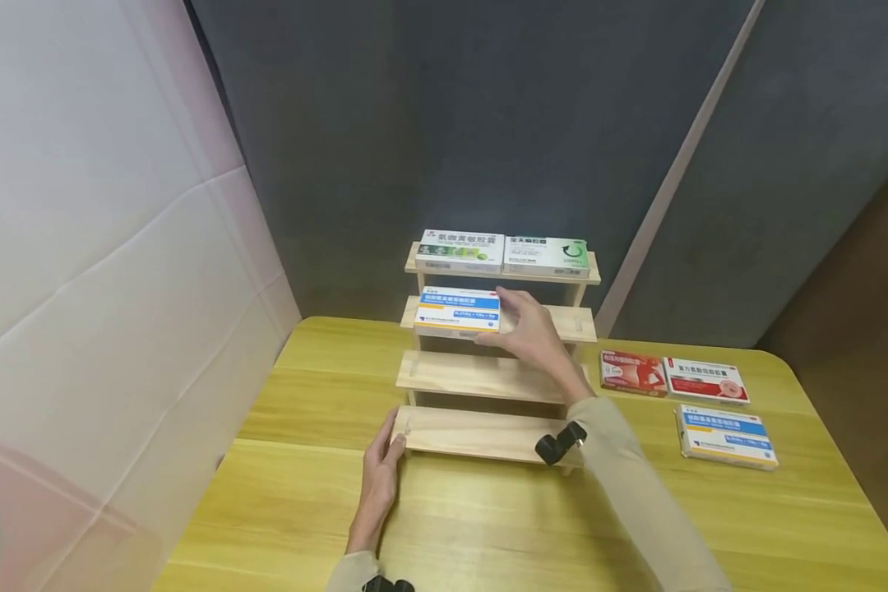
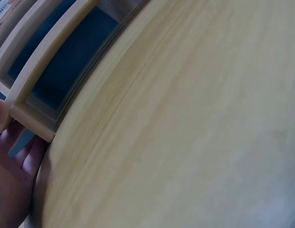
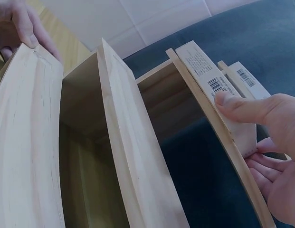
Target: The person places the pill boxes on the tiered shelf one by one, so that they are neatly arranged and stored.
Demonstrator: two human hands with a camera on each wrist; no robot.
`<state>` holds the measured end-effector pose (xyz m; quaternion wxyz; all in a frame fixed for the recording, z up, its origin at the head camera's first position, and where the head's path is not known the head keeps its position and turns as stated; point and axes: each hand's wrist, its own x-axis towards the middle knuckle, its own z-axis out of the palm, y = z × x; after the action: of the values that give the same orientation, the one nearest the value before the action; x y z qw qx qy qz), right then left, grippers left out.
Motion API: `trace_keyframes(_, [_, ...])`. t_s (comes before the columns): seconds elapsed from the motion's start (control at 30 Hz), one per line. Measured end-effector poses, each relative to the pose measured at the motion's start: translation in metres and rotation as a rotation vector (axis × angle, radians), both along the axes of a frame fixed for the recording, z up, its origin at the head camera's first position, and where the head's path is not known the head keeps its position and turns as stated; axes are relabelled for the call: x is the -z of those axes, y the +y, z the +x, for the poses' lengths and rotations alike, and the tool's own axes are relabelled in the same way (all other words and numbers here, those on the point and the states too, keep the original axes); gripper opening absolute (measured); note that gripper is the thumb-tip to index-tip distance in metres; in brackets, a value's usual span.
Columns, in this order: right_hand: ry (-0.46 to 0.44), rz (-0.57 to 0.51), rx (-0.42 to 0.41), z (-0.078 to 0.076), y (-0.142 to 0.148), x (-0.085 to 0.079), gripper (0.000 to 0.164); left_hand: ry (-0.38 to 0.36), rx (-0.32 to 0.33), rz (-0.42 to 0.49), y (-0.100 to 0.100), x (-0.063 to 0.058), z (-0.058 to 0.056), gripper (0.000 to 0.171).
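Note:
A four-tier wooden display stand (image 1: pixel 481 376) stands on the table. My right hand (image 1: pixel 531 330) holds a blue, white and yellow medicine box (image 1: pixel 451 309) by its right end, at the left part of the second tier from the top. In the right wrist view, the thumb presses the barcoded side of that box (image 3: pixel 197 61), with fingers behind it. At the left end of the lowest tier, my left hand (image 1: pixel 380 473) grips the stand, thumb at the top edge. The left wrist view shows that hand's fingers around the stand's wooden end (image 2: pixel 33 122).
Side by side on the top tier lie a white-green capsule box (image 1: pixel 460 249) and a pale green box (image 1: pixel 546 256). Right of the stand, the table (image 1: pixel 281 493) bears a red box (image 1: pixel 631 373), a white-red box (image 1: pixel 706 380) and another blue-white box (image 1: pixel 727 436). A dark curtain (image 1: pixel 451 123) hangs behind.

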<state>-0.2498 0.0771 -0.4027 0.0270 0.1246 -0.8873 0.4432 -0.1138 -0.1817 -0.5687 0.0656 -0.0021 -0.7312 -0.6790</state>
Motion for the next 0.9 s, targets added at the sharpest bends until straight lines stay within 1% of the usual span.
trace_keyframes(0.17, [0.000, 0.022, -0.010, -0.001, 0.000, -0.001, 0.100, 0.000, -0.002, -0.009, 0.000, 0.000, 0.001, 0.051])
trace_keyframes(0.33, [0.003, 0.015, -0.020, 0.002, 0.000, 0.000, 0.106, 0.011, -0.002, -0.015, 0.001, 0.000, 0.001, 0.051])
trace_keyframes(0.4, [-0.002, 0.016, -0.015, 0.004, 0.001, 0.000, 0.109, 0.014, -0.001, -0.018, 0.001, 0.001, 0.001, 0.050])
trace_keyframes(0.5, [-0.003, 0.046, -0.001, 0.007, 0.003, 0.000, 0.111, 0.021, 0.001, -0.021, 0.001, 0.001, 0.001, 0.050])
trace_keyframes(0.67, [0.009, 0.073, 0.024, 0.015, 0.011, -0.002, 0.110, 0.021, -0.004, -0.019, 0.002, 0.002, 0.000, 0.050])
trace_keyframes(0.8, [0.019, 0.067, 0.028, 0.024, 0.020, -0.004, 0.106, 0.010, -0.016, -0.024, 0.002, 0.002, 0.000, 0.050])
trace_keyframes(0.9, [0.028, 0.057, 0.032, 0.031, 0.028, -0.005, 0.103, 0.015, -0.024, -0.019, 0.002, 0.002, -0.001, 0.050])
